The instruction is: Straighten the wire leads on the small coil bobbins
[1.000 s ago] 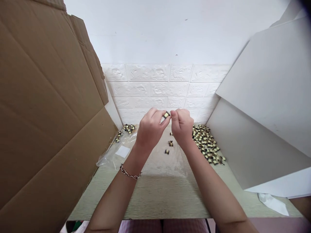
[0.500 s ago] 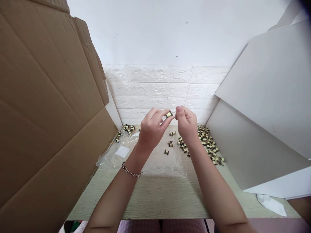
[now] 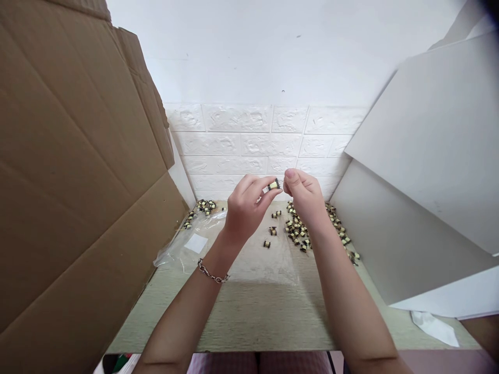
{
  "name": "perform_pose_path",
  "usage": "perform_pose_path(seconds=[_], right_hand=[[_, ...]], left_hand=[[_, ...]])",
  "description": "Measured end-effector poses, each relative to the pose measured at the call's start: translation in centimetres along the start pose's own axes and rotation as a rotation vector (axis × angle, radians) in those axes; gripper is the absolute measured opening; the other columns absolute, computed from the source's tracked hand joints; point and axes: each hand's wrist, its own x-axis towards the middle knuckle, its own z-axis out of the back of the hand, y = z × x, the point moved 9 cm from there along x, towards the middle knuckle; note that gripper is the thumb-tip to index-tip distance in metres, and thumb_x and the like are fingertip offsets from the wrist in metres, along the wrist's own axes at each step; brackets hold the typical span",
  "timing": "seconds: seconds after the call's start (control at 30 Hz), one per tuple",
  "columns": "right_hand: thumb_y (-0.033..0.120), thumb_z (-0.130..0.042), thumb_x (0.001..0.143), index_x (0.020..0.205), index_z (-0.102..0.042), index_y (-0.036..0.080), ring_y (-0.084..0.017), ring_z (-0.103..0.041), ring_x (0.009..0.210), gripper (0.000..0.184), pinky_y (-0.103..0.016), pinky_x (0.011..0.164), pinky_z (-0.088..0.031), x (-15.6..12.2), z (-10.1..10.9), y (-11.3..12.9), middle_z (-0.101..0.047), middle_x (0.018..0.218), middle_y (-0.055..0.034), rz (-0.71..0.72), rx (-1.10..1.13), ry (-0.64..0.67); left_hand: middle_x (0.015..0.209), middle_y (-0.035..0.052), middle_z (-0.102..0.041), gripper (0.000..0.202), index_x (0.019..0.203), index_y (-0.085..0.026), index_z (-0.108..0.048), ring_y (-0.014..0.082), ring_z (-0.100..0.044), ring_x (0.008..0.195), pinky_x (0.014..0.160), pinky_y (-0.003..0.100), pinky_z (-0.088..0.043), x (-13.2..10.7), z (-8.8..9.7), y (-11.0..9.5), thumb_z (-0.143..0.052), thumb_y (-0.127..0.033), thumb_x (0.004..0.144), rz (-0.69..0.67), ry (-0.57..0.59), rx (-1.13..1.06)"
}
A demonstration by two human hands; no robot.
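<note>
My left hand [image 3: 247,205] pinches a small transformer [image 3: 274,185] between thumb and forefinger, raised above the table. It has a yellow-taped middle and black ends with pins along the side facing right. Close beside those pins is my right hand [image 3: 306,197], its fingers curled and the thumb pressed on them; whatever they may grip is hidden or too fine to see. Below, three loose transformers lie in a rough column, the nearest one [image 3: 266,244] on a clear plastic sheet [image 3: 261,267]. A larger pile of transformers [image 3: 298,228] spreads under and beyond my right forearm.
A smaller transformer cluster [image 3: 206,206] sits at the back left, near a white paper square [image 3: 195,242]. A tall cardboard panel [image 3: 78,171] bounds the left and a white panel [image 3: 390,223] the right. The white brick-patterned wall [image 3: 237,118] stands behind. A white scrap [image 3: 434,327] lies front right.
My right hand has shifted slightly right, uncovering more of the pile. My left hand and the transformer in it have moved a little to the right, and the transformer is turned slightly.
</note>
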Motion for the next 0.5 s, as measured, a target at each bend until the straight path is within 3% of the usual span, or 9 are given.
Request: perform_pose_path(seconds=[0.1,0.3,0.5], right_hand=[[0.045,-0.038,0.083,0.052,-0.034,0.017,-0.008,-0.029,0.051,0.041,-0.023,0.05,-0.023,0.0,0.5,0.1,-0.03,0.052,0.0037,-0.008,-0.13,0.01],[0.047,-0.036,0.083,0.054,-0.032,0.017,-0.007,-0.027,0.05,0.042,-0.023,0.049,-0.021,0.0,0.8,-0.2,-0.026,0.053,0.0043,-0.041,-0.323,0.158],[0.042,-0.033,0.085,0.052,-0.026,0.017,-0.007,-0.025,0.049,0.043,-0.024,0.054,-0.021,0.2,0.7,1.1,-0.024,0.05,0.0048,0.125,-0.496,0.201]], left_hand=[[0.072,0.0015,-0.058,0.015,0.086,-0.014,-0.059,0.0066,-0.052,0.062,0.058,0.018,-0.044,0.0,-0.5,0.1,-0.059,-0.022,0.073,0.018,0.054,-0.059],[0.073,0.0012,-0.058,0.015,0.088,-0.015,-0.058,0.0072,-0.052,0.066,0.06,0.019,-0.044,-0.2,-1.7,0.1,-0.055,-0.024,0.076,-0.019,0.188,-0.085],[0.075,0.0019,-0.057,0.016,0.089,-0.015,-0.058,0.008,-0.052,0.068,0.059,0.018,-0.043,-0.3,-2.4,0.1,-0.053,-0.026,0.077,-0.012,0.305,-0.135]])
